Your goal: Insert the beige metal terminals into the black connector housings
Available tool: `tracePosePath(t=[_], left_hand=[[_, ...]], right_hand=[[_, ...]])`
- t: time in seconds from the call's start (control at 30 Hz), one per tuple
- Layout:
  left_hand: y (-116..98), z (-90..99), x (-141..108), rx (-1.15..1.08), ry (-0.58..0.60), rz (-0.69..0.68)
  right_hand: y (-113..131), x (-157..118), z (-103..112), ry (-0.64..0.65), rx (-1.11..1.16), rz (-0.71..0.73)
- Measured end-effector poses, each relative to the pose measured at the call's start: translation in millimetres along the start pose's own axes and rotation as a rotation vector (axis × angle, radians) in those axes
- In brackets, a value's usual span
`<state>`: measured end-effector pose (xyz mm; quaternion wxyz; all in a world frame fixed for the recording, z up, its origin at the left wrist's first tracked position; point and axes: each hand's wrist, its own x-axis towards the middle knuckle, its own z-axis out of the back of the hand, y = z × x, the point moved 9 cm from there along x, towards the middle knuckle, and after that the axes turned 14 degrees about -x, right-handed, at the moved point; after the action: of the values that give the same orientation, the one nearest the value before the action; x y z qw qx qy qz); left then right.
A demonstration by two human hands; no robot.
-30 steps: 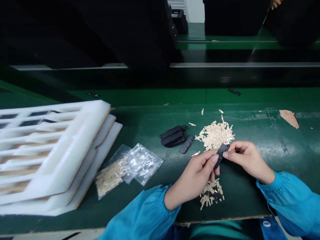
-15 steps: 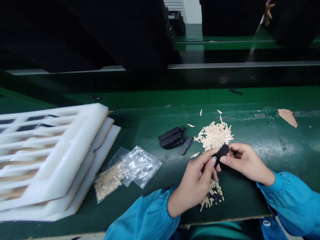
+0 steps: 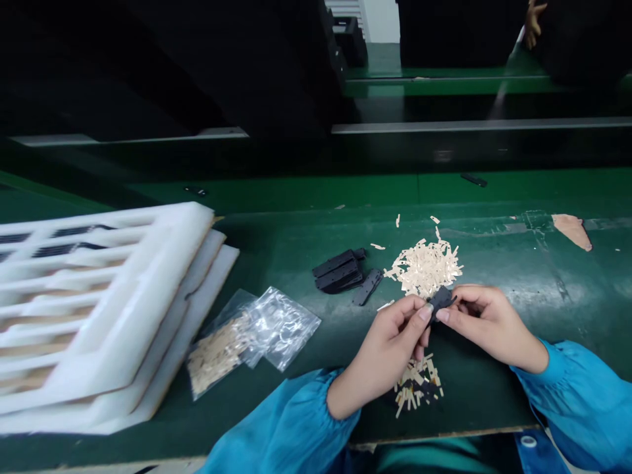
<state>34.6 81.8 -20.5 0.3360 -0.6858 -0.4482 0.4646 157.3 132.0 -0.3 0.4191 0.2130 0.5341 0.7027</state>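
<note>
My left hand [image 3: 382, 349] pinches a small black part [image 3: 441, 301] between thumb and fingers at its lower left end. The thumb and fingers of my right hand [image 3: 488, 322] close on the same part from the right. Behind the part lies a large heap of small cream-coloured pieces [image 3: 425, 266]. A smaller pile of similar pieces [image 3: 419, 385], mixed with dark bits, lies below my hands near the table edge. To the left, several flat black parts [image 3: 340, 271] are stacked, and a single one [image 3: 368, 288] lies beside them.
Stacked white foam trays [image 3: 162, 283] take up the left side, with black items in the top one. Plastic bags [image 3: 284, 327] lie beside them, one holding cream pieces [image 3: 217, 355]. A tan scrap [image 3: 571, 230] sits far right. A person's hand [image 3: 533, 25] shows at the top right.
The black part between my hands has turned slightly, showing more of its face. Both hands stay close together with only small shifts.
</note>
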Motion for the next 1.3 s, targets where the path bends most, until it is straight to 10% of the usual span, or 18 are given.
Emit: tracePosePath(t=[0.27, 1.3], left_hand=[[11.6, -7.5, -2.2, -0.234, 0.133, 0.274], [11.2, -12.6, -4.5, -0.329, 0.193, 0.302]], right_hand=[[2.2, 1.0, -0.4, 0.036, -0.05, 0.026], [-2.4, 2.6, 7.0, 0.001, 0.021, 0.015]])
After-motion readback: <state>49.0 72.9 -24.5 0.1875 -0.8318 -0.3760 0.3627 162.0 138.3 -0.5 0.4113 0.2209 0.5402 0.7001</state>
